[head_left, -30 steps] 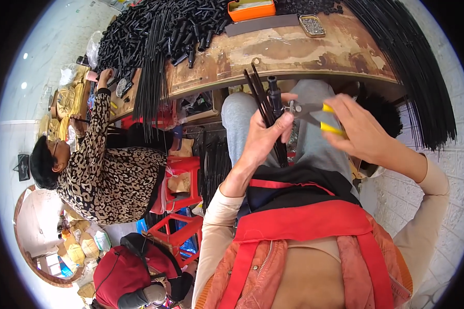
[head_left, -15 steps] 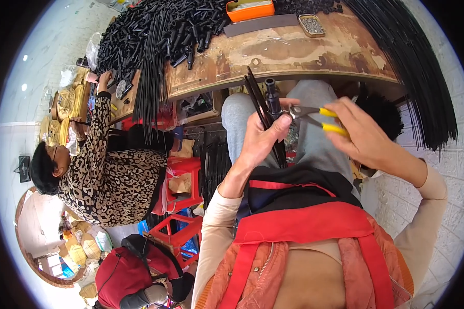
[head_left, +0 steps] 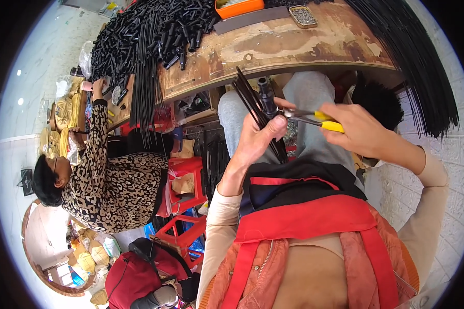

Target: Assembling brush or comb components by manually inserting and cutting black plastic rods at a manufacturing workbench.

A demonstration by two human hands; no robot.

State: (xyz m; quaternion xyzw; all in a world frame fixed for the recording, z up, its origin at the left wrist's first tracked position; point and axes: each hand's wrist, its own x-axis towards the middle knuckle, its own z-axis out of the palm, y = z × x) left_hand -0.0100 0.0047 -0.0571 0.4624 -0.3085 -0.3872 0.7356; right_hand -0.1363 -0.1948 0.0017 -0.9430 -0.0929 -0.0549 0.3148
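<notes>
My left hand [head_left: 261, 135] is wrapped round a black tubular plastic part [head_left: 266, 95] and several thin black rods [head_left: 248, 96], all tilted up toward the table. In my right hand [head_left: 357, 126] is a pair of pliers with yellow handles [head_left: 331, 126]. The metal jaws of the pliers lie against the side of the black part, beside my left thumb. What exactly sits between the jaws is too small to make out. Both hands are above my lap, short of the table edge.
The wooden table [head_left: 242, 54] holds a heap of black tubular parts [head_left: 172, 33], an orange box [head_left: 239, 7] and a small tray of metal bits [head_left: 303, 17]. Bundles of black rods [head_left: 423, 67] hang over its edge. At left a co-worker [head_left: 118, 185] sits near red stools [head_left: 185, 232].
The pliers' handles have come closer together, and their jaws have moved in against the black part. The whole view has shifted slightly.
</notes>
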